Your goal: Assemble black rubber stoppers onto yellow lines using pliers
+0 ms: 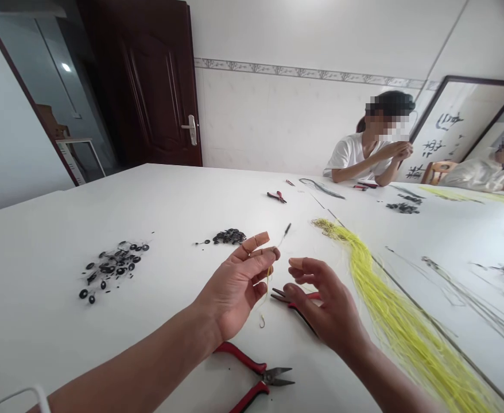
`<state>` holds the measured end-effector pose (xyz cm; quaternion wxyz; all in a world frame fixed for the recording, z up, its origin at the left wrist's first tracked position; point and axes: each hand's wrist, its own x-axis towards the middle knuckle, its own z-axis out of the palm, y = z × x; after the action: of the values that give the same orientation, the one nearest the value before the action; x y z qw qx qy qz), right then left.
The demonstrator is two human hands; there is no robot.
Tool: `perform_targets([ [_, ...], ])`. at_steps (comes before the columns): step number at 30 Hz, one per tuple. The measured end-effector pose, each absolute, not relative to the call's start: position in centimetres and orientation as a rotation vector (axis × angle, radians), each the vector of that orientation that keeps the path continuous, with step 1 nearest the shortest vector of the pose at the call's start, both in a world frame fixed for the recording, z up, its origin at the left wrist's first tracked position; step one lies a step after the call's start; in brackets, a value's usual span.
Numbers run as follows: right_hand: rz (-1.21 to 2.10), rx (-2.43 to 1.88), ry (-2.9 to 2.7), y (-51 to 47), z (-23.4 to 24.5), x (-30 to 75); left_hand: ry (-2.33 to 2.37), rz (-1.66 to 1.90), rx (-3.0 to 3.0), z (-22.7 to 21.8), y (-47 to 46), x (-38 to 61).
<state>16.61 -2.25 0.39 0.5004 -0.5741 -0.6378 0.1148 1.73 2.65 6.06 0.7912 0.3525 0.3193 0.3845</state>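
Note:
My left hand (pixel 245 272) pinches a thin yellow fishing line between thumb and forefinger. A small fish hook (pixel 262 322) hangs from the line below the fingers. Above the fingertips, a slim black piece (pixel 287 229) sticks up on a fine wire or thread. To the right, my right hand (pixel 329 298) is held with its fingers curved and apart, and nothing shows between them. Its thumb and palm partly cover red-and-black pliers (pixel 295 310) behind it. Closer to me, beneath my left forearm, lie other red-handled pliers (pixel 273 376) with spread jaws.
Small black discs and bits form a loose pile (pixel 114 264) at left and a tighter pile (pixel 229 236) in the middle. A long yellow line bundle (pixel 368 275) runs down the right. Farther off lie more pliers (pixel 276 197). Two people sit across the white table (pixel 170 201).

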Motion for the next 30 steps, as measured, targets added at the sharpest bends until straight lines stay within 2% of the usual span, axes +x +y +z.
perform_targets([
  [3, 0.332, -1.175, -1.442, -2.8, 0.7, 15.4, 0.688, 0.784, 0.744, 5.0, 1.7, 2.5],
  [17, 0.675, -1.043, -1.176, -3.3, 1.9, 15.8, 0.726, 0.791, 0.728, 4.5, 1.9, 2.7],
  [30, 0.628, -1.017, -1.138, -3.1, 2.3, 16.4, 0.676, 0.869, 0.898, 4.5, 1.9, 2.7],
])
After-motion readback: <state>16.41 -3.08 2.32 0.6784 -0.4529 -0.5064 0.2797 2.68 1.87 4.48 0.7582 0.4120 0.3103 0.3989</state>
